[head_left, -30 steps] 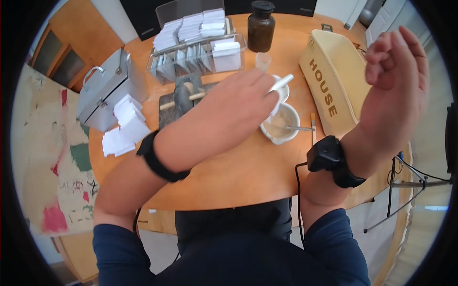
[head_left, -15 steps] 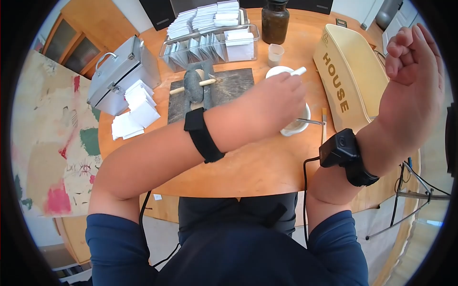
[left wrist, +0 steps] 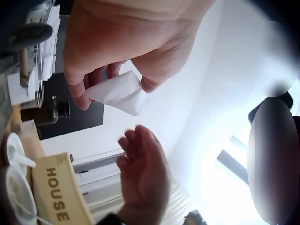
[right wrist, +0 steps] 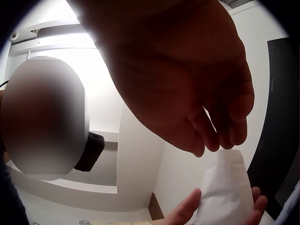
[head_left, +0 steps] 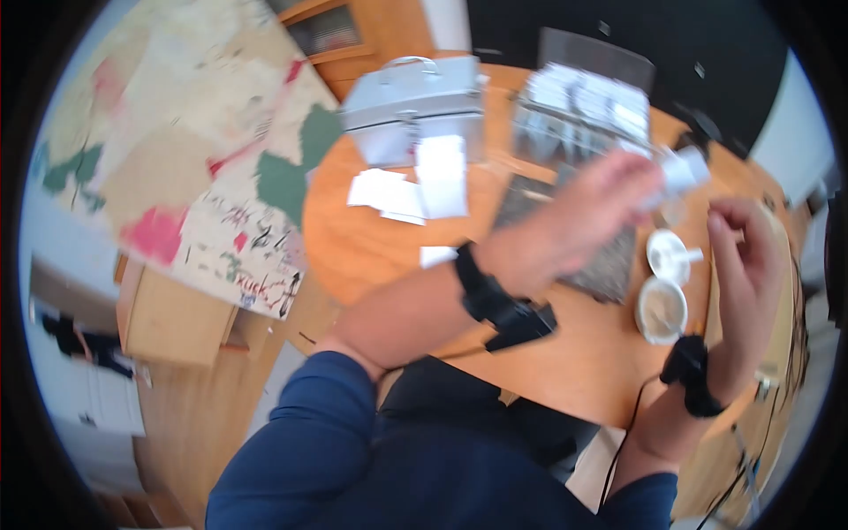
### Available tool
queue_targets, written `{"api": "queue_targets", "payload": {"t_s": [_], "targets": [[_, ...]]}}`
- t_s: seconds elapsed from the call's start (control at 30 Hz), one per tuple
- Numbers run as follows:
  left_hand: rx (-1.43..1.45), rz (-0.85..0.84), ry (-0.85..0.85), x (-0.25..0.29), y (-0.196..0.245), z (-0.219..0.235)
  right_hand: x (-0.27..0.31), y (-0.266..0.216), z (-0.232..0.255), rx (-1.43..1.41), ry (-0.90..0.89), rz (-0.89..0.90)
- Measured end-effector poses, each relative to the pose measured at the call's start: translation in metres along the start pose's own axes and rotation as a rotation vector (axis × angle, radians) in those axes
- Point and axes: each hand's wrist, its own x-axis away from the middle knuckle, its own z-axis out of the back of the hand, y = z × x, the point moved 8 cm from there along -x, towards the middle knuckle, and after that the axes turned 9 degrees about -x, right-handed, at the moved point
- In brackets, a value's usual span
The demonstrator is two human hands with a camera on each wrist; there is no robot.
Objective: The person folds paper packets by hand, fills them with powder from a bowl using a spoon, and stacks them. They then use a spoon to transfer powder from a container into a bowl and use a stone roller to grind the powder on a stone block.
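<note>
A white paper packet [head_left: 682, 172] [left wrist: 117, 93] [right wrist: 226, 190] is pinched between the thumb and fingers of the left hand [head_left: 574, 216] [left wrist: 136, 40], raised above the table. Facing it, the right hand [head_left: 749, 278] [left wrist: 146, 171] [right wrist: 187, 84] is up with loosely bent fingers, holding nothing; in the right wrist view its fingertips are close to the packet's upper end, and contact cannot be told. Below stand a white bowl [head_left: 661, 311] with beige contents and, beside it, a white dish [head_left: 664, 251] with a white handle-like piece.
A dark board [head_left: 609, 269] lies partly under the left hand. Behind are a clear bin [head_left: 548, 132] of white packets and a silver case [head_left: 415, 106] with loose white papers [head_left: 442, 181] before it. A cream bin marked HOUSE [left wrist: 56, 187] stands beyond the bowl.
The head view has swung leftward. My left hand has lifted from over the bowls, and the packet now shows in its fingers. The right hand remains raised, now nearer the left hand.
</note>
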Motion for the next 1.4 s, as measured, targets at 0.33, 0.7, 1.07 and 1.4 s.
{"api": "queue_targets", "payload": {"t_s": [0.33,0.7,1.07,1.4], "targets": [[0.244,-0.049,-0.157,0.022,-0.01,-0.004,-0.006,-0.002,-0.056,0.118,-0.054,0.027],[-1.11,-0.71,0.148,0.07,0.079,0.041,0.0,-0.019,-0.108,0.142,-0.243,0.097],[-1.4,-0.345,0.368,0.132,0.11,0.144,0.013,-0.046,-0.141,0.093,-0.242,0.14],[-1.602,-0.006,0.656,0.159,0.071,0.273,0.038,-0.019,-0.106,0.151,-0.211,0.016]]}}
